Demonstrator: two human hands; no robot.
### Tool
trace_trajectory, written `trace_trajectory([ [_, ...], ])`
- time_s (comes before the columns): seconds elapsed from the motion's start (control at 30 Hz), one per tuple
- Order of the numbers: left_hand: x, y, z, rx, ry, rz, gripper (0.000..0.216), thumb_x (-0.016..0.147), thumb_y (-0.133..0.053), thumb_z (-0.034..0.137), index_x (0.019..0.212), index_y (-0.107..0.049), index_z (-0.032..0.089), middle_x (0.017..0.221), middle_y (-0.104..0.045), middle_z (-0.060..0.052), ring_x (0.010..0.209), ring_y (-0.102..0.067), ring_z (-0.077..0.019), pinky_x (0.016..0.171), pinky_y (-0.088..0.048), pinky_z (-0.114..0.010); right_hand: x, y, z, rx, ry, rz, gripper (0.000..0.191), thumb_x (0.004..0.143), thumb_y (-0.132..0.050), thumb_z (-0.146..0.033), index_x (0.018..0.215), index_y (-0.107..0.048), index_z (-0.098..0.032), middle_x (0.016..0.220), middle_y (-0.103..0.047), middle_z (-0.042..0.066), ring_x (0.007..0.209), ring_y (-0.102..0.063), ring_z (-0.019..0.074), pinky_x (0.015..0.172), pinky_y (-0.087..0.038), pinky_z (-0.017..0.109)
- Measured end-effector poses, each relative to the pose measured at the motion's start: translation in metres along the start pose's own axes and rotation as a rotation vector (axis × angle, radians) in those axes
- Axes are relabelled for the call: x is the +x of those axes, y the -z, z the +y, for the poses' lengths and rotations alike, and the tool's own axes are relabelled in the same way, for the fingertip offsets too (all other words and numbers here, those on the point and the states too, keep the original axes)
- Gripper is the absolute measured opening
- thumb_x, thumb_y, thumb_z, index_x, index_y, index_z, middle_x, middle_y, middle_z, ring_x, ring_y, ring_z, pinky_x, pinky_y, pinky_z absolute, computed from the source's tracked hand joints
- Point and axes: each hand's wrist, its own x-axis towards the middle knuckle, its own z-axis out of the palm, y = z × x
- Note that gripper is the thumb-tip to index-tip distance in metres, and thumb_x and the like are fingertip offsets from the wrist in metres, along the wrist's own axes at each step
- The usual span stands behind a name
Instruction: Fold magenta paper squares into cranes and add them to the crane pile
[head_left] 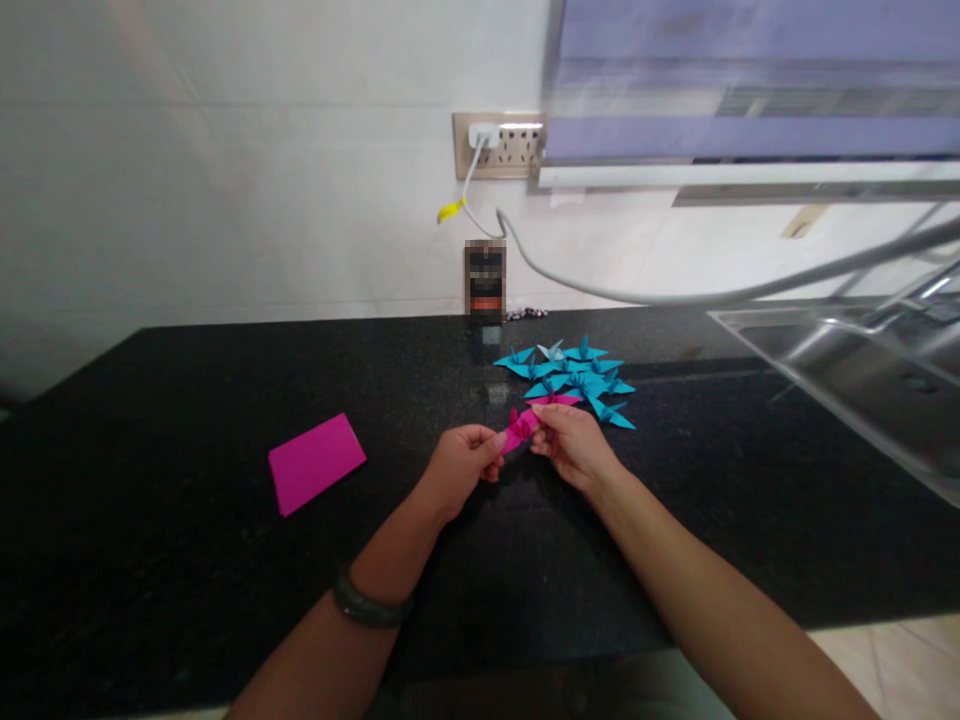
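My left hand [463, 462] and my right hand [571, 442] both pinch a small folded pink paper piece [520, 429] just above the black countertop [187, 400]. The left fingers grip its near end, the right fingers its far end. Right behind my hands lies a cluster of several blue folded paper cranes [577, 378], with one pink folded piece [556, 399] at its near edge. A flat pink paper stack [315, 462] lies on the counter to the left of my hands. A dark band circles my left wrist.
A steel sink [862, 370] sits at the right end of the counter. A small dark box [485, 281] leans on the white wall under a power socket [499, 145] with a white cable. A window frame [750, 90] is at upper right.
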Motion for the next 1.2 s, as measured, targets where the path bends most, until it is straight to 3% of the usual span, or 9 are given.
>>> trace_trajectory([
  [0.57,-0.001,0.000,0.001,0.002,-0.004,0.023,0.024,0.064,-0.064,0.035,0.063,-0.056,0.013,0.050,-0.053,0.003,0.040,-0.047,-0.0060,0.043,-0.038,-0.019,0.001,0.002,0.000,0.123,-0.123,-0.022,0.019,0.080,-0.049,-0.009,0.064,-0.059,-0.009,0.041,-0.058,0.000,0.032,-0.052,0.0061,0.038,-0.050,0.015],
  [0.87,0.004,0.001,0.000,-0.139,-0.025,0.203,0.021,0.060,-0.067,0.025,0.074,-0.060,0.012,0.055,-0.056,0.003,0.045,-0.050,-0.0060,0.047,-0.042,-0.019,0.002,0.004,-0.004,-0.187,0.072,0.109,0.009,0.068,-0.057,-0.015,0.059,-0.054,-0.013,0.047,-0.057,-0.003,0.034,-0.047,0.0038,0.036,-0.046,0.014],
  [1.0,0.007,0.004,0.000,-0.178,-0.056,0.274,0.019,0.060,-0.066,0.022,0.075,-0.060,0.011,0.056,-0.055,0.003,0.046,-0.050,-0.0058,0.049,-0.044,-0.020,0.002,0.005,-0.004,-0.439,0.084,0.075,0.007,0.063,-0.054,-0.016,0.057,-0.051,-0.015,0.044,-0.053,-0.005,0.031,-0.043,0.0040,0.032,-0.039,0.014],
  [1.2,0.010,0.007,0.003,-0.231,-0.049,0.355,0.021,0.063,-0.062,0.019,0.081,-0.060,0.009,0.055,-0.054,0.003,0.046,-0.050,-0.0059,0.049,-0.045,-0.020,0.000,0.003,-0.009,-0.585,0.079,0.014,0.014,0.064,-0.054,-0.022,0.052,-0.050,-0.015,0.039,-0.047,-0.006,0.026,-0.035,0.0041,0.027,-0.029,0.016],
])
